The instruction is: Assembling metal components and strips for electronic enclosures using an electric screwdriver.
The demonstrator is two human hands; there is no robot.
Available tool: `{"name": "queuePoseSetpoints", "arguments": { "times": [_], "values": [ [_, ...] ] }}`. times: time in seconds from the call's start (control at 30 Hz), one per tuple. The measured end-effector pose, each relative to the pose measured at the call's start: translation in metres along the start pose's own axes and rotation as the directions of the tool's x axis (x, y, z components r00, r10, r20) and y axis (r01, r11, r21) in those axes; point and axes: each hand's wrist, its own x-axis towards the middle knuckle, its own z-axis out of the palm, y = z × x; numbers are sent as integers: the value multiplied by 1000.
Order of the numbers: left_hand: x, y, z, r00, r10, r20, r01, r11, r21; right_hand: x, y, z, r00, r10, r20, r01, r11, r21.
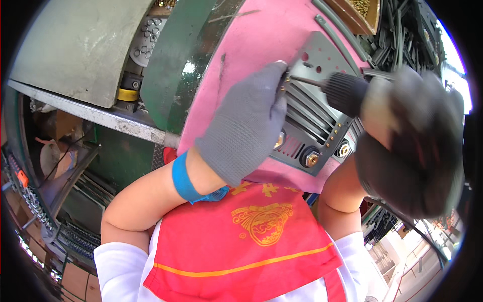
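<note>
A dark grey slotted metal panel [322,60] lies on the pink work surface, with long bars across its middle and small brass screws along both ends of them. My left hand [246,121], in a grey knit glove, is closed over the panel's left edge; its fingertips are partly hidden beside the screws. My right hand [412,141], gloved and blurred by motion, grips a power screwdriver [344,93] with a black ribbed nose. The driver's thin bit points left, its tip close to a brass screw by my left fingers. Brass fittings with hex nuts [311,157] sit at the panel's near end.
Curved grey strips [337,38] lie along the far right of the pink surface [241,45]. Beyond them stand a box of small brass parts [359,10] and a heap of dark metal pieces [397,35]. At the left, a white dish [146,43] holds several rings beside a metal plate [75,45].
</note>
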Motion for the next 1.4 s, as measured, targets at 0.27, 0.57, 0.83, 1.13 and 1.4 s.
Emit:
{"name": "queuePoseSetpoints", "arguments": {
  "times": [0.27, 0.57, 0.83, 1.13, 1.4],
  "values": [
    [20, 19, -75, 919, -131, -371, 155, 987, 35, -98, -59, -62, 918, 96, -384, -52, 991, 125],
    [8, 63, 41, 801, -276, 532, 550, 692, -469, -149, -75, -68, 784, -64, -617, 122, 991, 52],
    [12, 54, 101, 673, -245, 698, 692, 542, -477, -140, -72, -55, 697, -354, -624, 564, 808, 171],
    [11, 42, 105, 630, -222, 744, 750, 420, -511, -141, -50, -57, 747, -310, -589, 421, 905, 58],
    [12, 43, 100, 651, -226, 724, 726, 462, -509, -137, -54, -66, 773, -392, -499, 460, 888, 15]
  ]
}}
